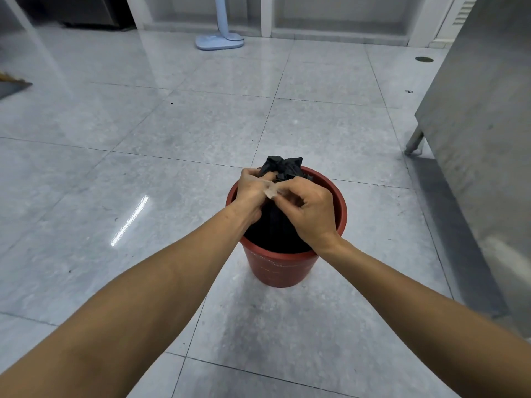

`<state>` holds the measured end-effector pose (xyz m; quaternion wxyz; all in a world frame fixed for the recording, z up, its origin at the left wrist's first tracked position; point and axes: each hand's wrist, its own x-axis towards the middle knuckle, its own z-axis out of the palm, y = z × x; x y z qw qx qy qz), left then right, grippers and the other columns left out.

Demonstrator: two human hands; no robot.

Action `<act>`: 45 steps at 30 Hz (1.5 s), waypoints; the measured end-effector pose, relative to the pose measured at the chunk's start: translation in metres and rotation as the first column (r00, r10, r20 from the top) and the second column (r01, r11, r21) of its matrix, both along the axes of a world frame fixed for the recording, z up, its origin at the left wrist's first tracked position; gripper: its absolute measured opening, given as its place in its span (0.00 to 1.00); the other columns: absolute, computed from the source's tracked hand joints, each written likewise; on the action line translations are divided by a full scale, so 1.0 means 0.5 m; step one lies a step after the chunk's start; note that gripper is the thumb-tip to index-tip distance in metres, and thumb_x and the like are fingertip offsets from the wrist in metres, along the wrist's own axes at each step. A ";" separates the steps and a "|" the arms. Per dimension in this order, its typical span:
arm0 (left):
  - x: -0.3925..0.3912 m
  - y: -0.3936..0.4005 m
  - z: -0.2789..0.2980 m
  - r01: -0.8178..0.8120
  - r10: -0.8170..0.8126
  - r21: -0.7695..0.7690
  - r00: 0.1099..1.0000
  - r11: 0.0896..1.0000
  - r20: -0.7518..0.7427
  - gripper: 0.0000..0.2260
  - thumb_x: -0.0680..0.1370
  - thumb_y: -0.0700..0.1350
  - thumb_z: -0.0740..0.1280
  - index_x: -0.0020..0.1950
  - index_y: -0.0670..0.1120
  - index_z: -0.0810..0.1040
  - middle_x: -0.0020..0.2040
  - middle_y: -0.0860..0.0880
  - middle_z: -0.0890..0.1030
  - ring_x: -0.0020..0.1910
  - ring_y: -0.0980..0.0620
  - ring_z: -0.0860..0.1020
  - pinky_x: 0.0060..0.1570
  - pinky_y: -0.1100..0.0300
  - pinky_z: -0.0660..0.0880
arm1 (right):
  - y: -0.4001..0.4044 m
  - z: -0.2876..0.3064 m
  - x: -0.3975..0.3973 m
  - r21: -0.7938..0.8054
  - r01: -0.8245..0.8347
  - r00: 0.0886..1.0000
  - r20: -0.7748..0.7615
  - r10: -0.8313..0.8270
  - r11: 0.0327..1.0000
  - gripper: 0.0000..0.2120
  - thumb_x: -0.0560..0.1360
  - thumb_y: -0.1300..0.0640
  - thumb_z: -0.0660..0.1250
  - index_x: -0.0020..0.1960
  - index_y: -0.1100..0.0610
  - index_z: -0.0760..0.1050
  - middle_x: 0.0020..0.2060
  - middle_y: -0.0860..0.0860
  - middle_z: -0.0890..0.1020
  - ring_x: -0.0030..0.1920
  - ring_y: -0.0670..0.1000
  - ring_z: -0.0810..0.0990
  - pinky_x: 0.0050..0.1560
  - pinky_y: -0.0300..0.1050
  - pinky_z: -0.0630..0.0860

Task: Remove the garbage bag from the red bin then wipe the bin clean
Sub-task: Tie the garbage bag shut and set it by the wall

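Standing on the grey tiled floor just below the middle of the view, the red bin is upright, with the black garbage bag still inside it and its gathered, crumpled top sticking up past the rim at the bin's 12 o'clock edge. Both bare forearms reach in from 7 and 5 o'clock and meet over the bin's mouth, covering most of the opening, so little of the inside wall can be seen. The left hand has its fingers curled tight around the neck of the bag just under the bunched top. The right hand sits beside it, touching it, with thumb and forefinger pinched together on a small pale, see-through scrap at the point where the two hands meet; what that scrap is cannot be told. The other right fingers are folded in toward the palm. Around the bin the floor is bare and glossy, with a bright streak of reflected light at 9 o'clock. A grey metal cabinet on a short leg stands at 3 o'clock, well apart from the bin. Far off at 12 o'clock a pale blue stand base rests on the floor before a white wall unit, and a round floor drain lies at 1 o'clock.
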<state>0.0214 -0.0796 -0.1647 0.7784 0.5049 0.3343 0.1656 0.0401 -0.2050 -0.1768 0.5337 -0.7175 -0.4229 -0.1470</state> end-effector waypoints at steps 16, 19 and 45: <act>-0.065 0.016 0.008 0.071 -0.237 0.922 0.971 0.381 0.023 0.07 0.71 0.40 0.72 0.48 0.46 0.81 0.43 0.54 0.80 0.41 0.56 0.79 0.43 0.62 0.76 | -0.002 -0.011 0.046 0.072 -0.040 0.725 -0.685 0.079 0.997 0.05 0.75 0.61 0.71 0.41 0.57 0.82 0.29 0.49 0.82 0.30 0.45 0.78 0.31 0.36 0.75; -0.064 0.012 -0.005 0.264 -0.332 0.827 0.938 0.496 -0.101 0.06 0.75 0.39 0.71 0.51 0.44 0.82 0.44 0.52 0.84 0.45 0.55 0.83 0.50 0.61 0.79 | -0.007 -0.011 0.049 0.112 -0.079 0.676 -0.724 0.136 0.990 0.04 0.76 0.60 0.70 0.43 0.58 0.83 0.31 0.51 0.82 0.30 0.45 0.78 0.32 0.35 0.75; -0.047 0.013 -0.016 0.267 -0.305 0.713 0.949 0.649 -0.078 0.04 0.73 0.38 0.74 0.47 0.42 0.83 0.44 0.49 0.85 0.43 0.60 0.83 0.47 0.72 0.76 | -0.024 0.003 0.078 0.153 -0.035 0.485 -0.861 0.151 0.988 0.07 0.78 0.59 0.67 0.49 0.59 0.83 0.35 0.54 0.83 0.32 0.45 0.79 0.37 0.38 0.79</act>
